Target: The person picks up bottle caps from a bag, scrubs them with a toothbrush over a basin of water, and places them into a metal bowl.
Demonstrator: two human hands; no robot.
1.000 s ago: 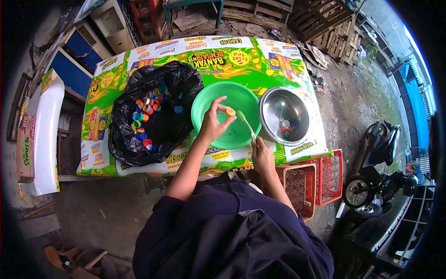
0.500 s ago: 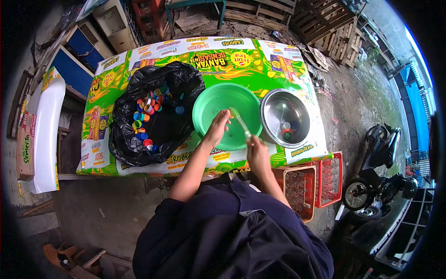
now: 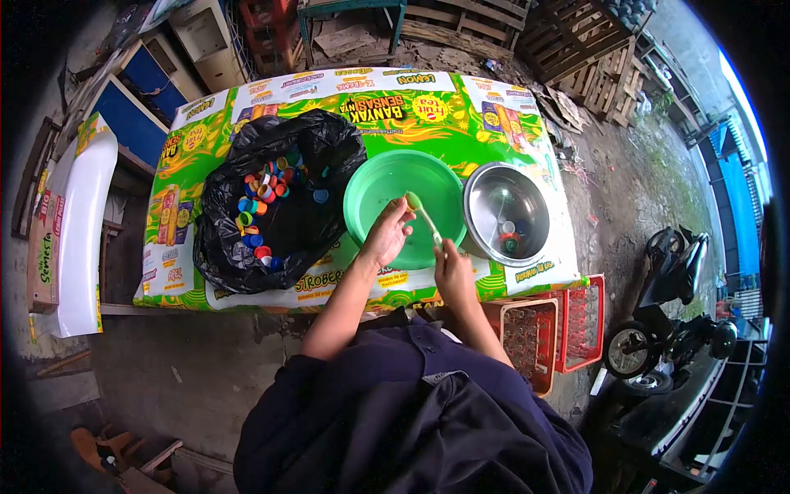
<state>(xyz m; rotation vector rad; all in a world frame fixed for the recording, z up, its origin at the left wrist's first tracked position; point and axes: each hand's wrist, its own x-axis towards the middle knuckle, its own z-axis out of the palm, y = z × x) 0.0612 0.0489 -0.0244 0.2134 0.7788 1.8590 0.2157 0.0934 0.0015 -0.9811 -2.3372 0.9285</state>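
Observation:
My right hand (image 3: 453, 267) grips the pale handle of a small brush (image 3: 425, 219), whose green head points up and left. At that head, the fingers of my left hand (image 3: 387, 235) pinch a small yellowish bottle cap (image 3: 410, 205), mostly hidden by the fingertips and brush. Both hands are over the near half of a green plastic basin (image 3: 366, 177) with a little water in it. To the left, a black plastic bag (image 3: 230, 185) lies open with many coloured bottle caps (image 3: 262, 193) inside. Right of the basin stands a steel bowl (image 3: 494, 185) holding several caps (image 3: 509, 236).
A bright printed sheet (image 3: 448, 107) covers the table. Below its right front edge stand red crates (image 3: 580, 325) of glass bottles. Wooden pallets (image 3: 576, 41) are piled beyond the far side, and a motorbike (image 3: 671, 329) is parked to the right.
The brush head has shifted slightly against the cap held in my left fingers. Both hands stay over the basin, and the whole view has moved a little.

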